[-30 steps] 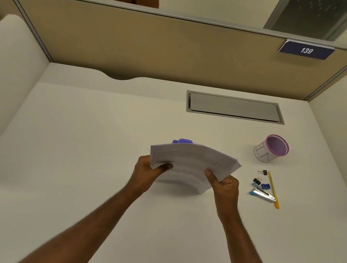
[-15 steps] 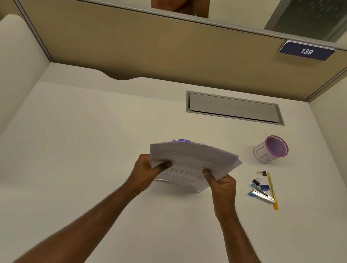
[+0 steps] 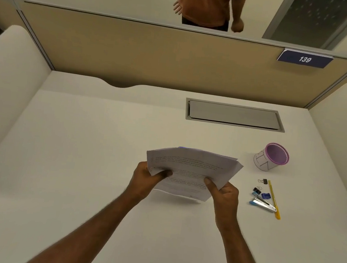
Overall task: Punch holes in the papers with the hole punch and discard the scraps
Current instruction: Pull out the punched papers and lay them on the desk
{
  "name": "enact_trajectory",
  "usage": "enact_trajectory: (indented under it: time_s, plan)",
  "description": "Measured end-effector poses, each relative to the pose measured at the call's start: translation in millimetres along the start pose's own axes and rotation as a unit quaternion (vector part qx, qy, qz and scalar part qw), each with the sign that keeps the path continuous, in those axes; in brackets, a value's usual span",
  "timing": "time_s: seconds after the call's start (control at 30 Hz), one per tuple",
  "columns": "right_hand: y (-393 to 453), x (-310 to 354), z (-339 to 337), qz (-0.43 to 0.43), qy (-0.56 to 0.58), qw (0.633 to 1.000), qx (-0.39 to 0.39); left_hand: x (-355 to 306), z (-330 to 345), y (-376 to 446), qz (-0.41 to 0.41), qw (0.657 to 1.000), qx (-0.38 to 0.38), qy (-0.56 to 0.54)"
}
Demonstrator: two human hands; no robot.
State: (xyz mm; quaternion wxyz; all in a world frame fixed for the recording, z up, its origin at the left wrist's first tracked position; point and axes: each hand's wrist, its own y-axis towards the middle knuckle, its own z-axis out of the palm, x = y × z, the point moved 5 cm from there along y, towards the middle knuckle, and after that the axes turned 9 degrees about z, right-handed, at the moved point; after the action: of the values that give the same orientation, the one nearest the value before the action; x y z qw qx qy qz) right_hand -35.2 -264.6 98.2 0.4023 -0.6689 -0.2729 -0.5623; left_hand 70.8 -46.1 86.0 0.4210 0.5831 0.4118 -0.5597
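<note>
Two bare forearms reach in from the near edge over a white surface point(image 3: 79, 164), and the near half of it lies bare on both sides of them. The left hand point(image 3: 145, 178) grips the left near corner of a fanned stack of papers point(image 3: 192, 172), thumb on top, and the right hand point(image 3: 222, 193) pinches the right near edge the same way; the sheets are lifted clear of the surface and sag a little between the hands, casting a shadow under their near edge. Printed lines cross the top sheet but are too blurred to read. To the right of the right hand, apart from it, lies a small cluster: a stapler point(image 3: 263, 204), a yellow pen point(image 3: 273, 198) lying near to far, a blue clip point(image 3: 266, 196) and two black binder clips point(image 3: 257, 190). Just past the far edge of the papers a thin purple sliver shows, the hole punch point(image 3: 184, 148), nearly all of it hidden behind the sheets. Farther right a purple-rimmed cup point(image 3: 272, 156) leans tilted with its mouth toward the right. Wide open room stretches left of the papers to the curved white side wall. Farther off, a grey cable hatch point(image 3: 234, 115) sits flush in the surface. A tan partition point(image 3: 155, 54) closes the far edge, carrying a blue plate reading 139 point(image 3: 305, 59). Beyond it stands a person in an orange shirt point(image 3: 207, 4), cut off by the top of the frame.
</note>
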Motion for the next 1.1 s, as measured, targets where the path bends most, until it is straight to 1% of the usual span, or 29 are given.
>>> enact_trajectory:
  time_s: [0.2,0.37,0.57,0.7,0.9,1.1]
  plan:
    - [-2,-9,2,0.021,0.005,1.0,0.0,3,0,2,-0.005,0.999,0.031,0.033]
    - [0,-11,-1,0.016,0.013,1.0,-0.017,-3,0,3,0.008,0.999,0.016,0.031]
    - [5,-12,5,0.03,-0.01,0.999,-0.009,5,2,3,-0.002,0.999,0.038,0.033]
    - [6,-8,2,0.013,-0.003,1.0,-0.019,3,-1,6,0.008,0.999,0.02,0.029]
    - [6,-12,8,0.03,-0.013,0.999,-0.017,4,1,6,0.007,0.998,0.045,0.036]
    - [6,13,6,-0.006,-0.022,1.0,-0.019,-14,-3,13,0.011,0.999,0.025,0.037]
